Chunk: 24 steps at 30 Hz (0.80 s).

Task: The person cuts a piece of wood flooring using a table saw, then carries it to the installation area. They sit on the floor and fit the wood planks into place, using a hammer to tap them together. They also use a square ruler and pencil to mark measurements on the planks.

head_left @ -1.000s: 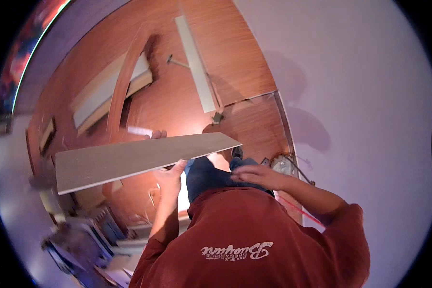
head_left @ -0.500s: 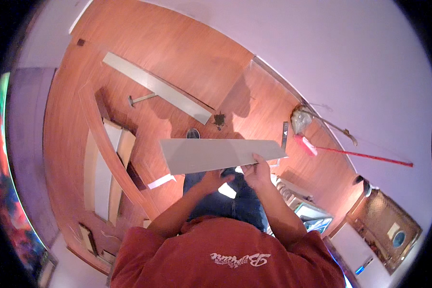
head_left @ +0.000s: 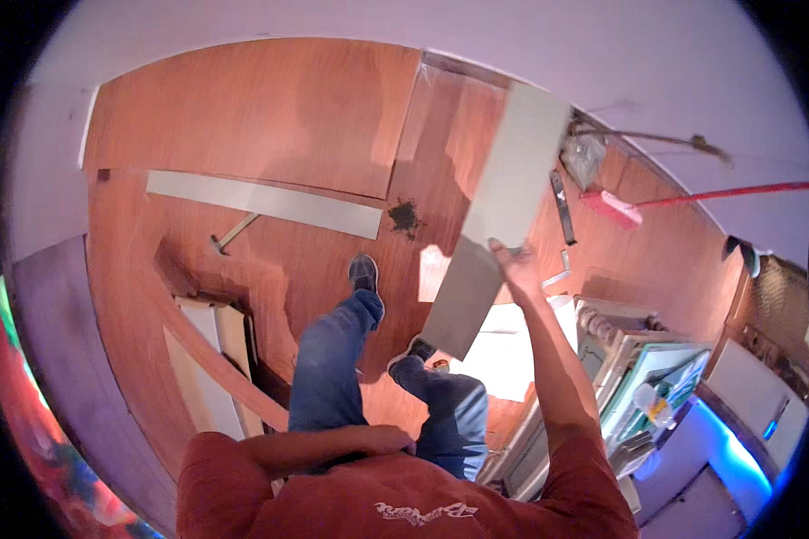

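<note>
My right hand point(head_left: 518, 268) grips a pale grey board point(head_left: 503, 184) by its right edge, thumb lying over the top face. The board slants through the air, far end by the wall and near end above my right foot. At my waist, low against the shirt, rests my left hand point(head_left: 391, 438); its fingers do not show clearly and it is off the board. Ahead on the left, another long pale board point(head_left: 270, 202) lies on the wood-look floor point(head_left: 333, 135). Beside it lies a hammer point(head_left: 236, 232) with a wooden handle.
A dark hole or stain point(head_left: 404, 217) marks the floor. By the right wall are a clear plastic bag point(head_left: 584, 157), a red broom point(head_left: 611, 208) and a black bar-like tool point(head_left: 563, 208). Stacked panels and frames point(head_left: 638, 377) stand at right. A curved wooden strip point(head_left: 208, 346) lies left.
The board has swung from lying crosswise before me to pointing away to the right. My left hand has let go and drawn back to my waist. My view has turned and my legs show more.
</note>
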Each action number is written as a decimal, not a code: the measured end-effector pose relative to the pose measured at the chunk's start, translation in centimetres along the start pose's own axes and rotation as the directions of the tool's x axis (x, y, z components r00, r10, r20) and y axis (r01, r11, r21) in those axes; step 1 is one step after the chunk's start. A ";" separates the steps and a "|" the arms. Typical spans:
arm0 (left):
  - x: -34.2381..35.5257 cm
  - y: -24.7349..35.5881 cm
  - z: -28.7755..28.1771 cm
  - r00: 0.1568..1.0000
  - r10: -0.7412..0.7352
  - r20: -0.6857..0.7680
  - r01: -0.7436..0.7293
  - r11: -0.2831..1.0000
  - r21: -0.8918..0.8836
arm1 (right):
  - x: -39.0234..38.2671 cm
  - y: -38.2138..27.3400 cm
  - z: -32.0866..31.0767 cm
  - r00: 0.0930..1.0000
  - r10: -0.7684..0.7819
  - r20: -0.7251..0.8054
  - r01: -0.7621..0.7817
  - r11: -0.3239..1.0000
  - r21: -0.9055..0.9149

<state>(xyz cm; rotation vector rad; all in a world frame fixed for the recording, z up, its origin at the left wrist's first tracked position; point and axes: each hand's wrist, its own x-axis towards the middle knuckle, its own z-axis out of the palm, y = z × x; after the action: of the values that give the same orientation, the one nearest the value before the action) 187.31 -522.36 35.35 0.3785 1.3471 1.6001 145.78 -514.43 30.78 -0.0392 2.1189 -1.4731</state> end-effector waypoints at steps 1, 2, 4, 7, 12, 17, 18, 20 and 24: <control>1.5 -0.7 -2.6 0.992 -0.071 0.100 0.056 0.988 0.142 | 0.4 3.8 1.5 0.999 0.051 0.018 -0.050 0.996 -0.068; 3.5 -0.2 -7.1 0.969 -0.142 0.202 0.079 0.953 0.291 | 1.1 7.7 2.6 0.994 0.104 0.019 -0.100 0.984 -0.144; 6.5 -6.6 -12.8 1.000 -0.004 -0.012 0.005 0.995 0.098 | 3.2 13.9 6.2 0.996 0.088 0.029 -0.079 0.967 -0.243; 7.8 -2.9 -26.0 0.855 0.316 -0.412 -0.001 0.795 0.606 | 7.6 22.0 10.5 0.996 -0.078 -0.032 0.062 0.935 -0.350; 9.1 -4.6 -32.4 0.904 0.302 -0.304 0.245 0.220 0.944 | 20.0 27.3 14.9 0.988 -0.131 -0.084 0.064 0.833 -0.549; 8.9 -5.7 -33.6 0.830 0.513 -0.220 0.087 0.270 0.959 | 24.9 27.9 21.6 0.989 -0.100 -0.109 0.013 0.793 -0.609; 7.0 -7.0 -34.4 0.836 0.473 -0.279 0.133 0.318 0.939 | 23.6 25.9 25.4 0.997 -0.062 -0.044 0.024 0.804 -0.593; 6.4 -7.6 -36.6 0.832 0.463 -0.305 0.155 0.335 0.929 | 26.2 22.8 24.9 0.996 -0.059 -0.063 0.009 0.794 -0.608; 2.7 -9.5 -39.5 0.856 0.156 -0.493 0.411 0.373 0.832 | 34.3 24.3 27.4 0.996 -0.072 -0.051 0.024 0.773 -0.634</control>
<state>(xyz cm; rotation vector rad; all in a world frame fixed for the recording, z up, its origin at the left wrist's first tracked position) 161.14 -543.78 12.76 0.4983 2.6095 0.5895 135.95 -539.44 -11.58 -0.2972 2.5990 -0.7174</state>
